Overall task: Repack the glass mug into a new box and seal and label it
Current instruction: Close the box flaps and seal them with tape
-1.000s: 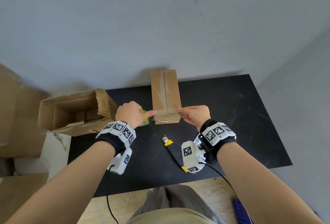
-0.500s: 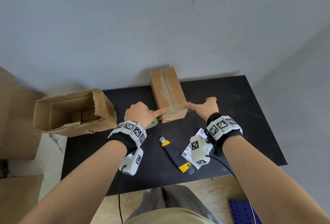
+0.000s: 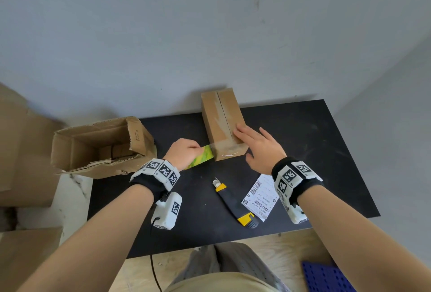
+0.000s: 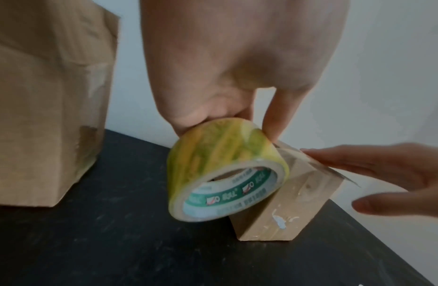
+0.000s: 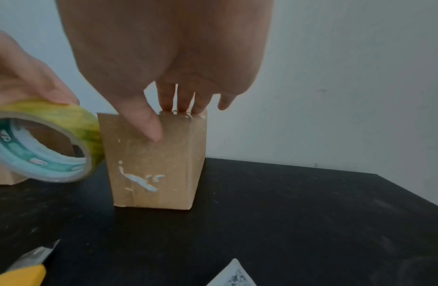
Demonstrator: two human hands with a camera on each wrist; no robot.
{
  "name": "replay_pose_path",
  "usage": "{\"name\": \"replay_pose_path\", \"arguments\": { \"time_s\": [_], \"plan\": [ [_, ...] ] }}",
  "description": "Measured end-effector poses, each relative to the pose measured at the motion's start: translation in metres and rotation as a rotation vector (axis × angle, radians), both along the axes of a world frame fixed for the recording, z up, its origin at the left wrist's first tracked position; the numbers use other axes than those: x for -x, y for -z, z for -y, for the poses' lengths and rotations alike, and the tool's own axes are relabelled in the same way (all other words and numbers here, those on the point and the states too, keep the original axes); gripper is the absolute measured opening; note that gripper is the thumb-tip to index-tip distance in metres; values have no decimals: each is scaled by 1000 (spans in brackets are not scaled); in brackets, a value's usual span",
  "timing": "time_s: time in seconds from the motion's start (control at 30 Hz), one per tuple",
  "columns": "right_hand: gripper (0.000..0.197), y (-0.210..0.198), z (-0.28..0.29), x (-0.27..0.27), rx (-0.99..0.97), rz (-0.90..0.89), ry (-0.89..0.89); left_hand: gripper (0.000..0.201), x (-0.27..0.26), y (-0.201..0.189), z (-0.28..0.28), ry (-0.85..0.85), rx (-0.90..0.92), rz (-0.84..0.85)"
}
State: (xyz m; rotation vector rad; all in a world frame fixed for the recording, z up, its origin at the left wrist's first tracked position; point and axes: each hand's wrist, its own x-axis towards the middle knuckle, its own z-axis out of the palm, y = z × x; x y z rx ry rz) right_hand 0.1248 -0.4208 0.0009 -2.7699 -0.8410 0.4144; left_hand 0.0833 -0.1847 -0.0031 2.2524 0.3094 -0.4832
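A closed brown cardboard box (image 3: pixel 221 117) (image 5: pixel 151 164) (image 4: pixel 281 216) stands on the black table (image 3: pixel 314 152). My left hand (image 3: pixel 183 155) (image 4: pixel 237 96) grips a yellow-green roll of clear tape (image 3: pixel 201 157) (image 4: pixel 220 170) (image 5: pixel 46 141) against the box's left side. A strip of tape runs from the roll over the box's near top edge. My right hand (image 3: pixel 256 145) (image 5: pixel 176 96) lies flat on the box top, straight fingers pressing the tape down. The mug is not visible.
An open, torn cardboard box (image 3: pixel 100 145) (image 4: pixel 46 96) lies at the table's left end. A yellow-and-black utility knife (image 3: pixel 233 203) (image 5: pixel 19 271) and a white barcode label (image 3: pixel 260 195) lie near the front edge. More cardboard boxes (image 3: pixel 16 152) stand at the left. A wall is behind the table.
My left hand has pulled the tape roll down and left off the box's edge. My right hand has moved from the box's right side onto its top, fingers now flat.
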Motion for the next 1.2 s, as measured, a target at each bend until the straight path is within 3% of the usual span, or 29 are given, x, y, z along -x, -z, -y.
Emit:
{"name": "replay_pose_path", "arguments": {
  "time_s": [0.1,0.27,0.47,0.63,0.77,0.83,0.97,1.07,1.2],
  "plan": [
    [77,1,-1,-2,18,-14,-8,24,0,8,-5,-2,-2,-48],
    [73,-2,0,-3,27,-23,0,38,-1,12,-6,109,-210,-108],
    [63,-8,-6,-7,-7,38,17,10,7,13,-10,95,-117,86],
    [58,-13,-9,1,-258,114,76,11,10,5,-10,112,-125,101],
    [27,-12,-11,25,-292,195,115,13,11,3,-9,113,-118,109],
    [16,-9,-13,39,-194,68,150,12,11,4,-9,105,-109,121],
    [37,9,-24,64,193,-283,124,13,13,8,-8,111,-118,135],
    [60,26,-33,82,347,-336,127,15,13,11,-8,114,-133,148],
    [70,40,-41,96,371,-361,182,18,14,13,-9,115,-144,153]
  ]
}}
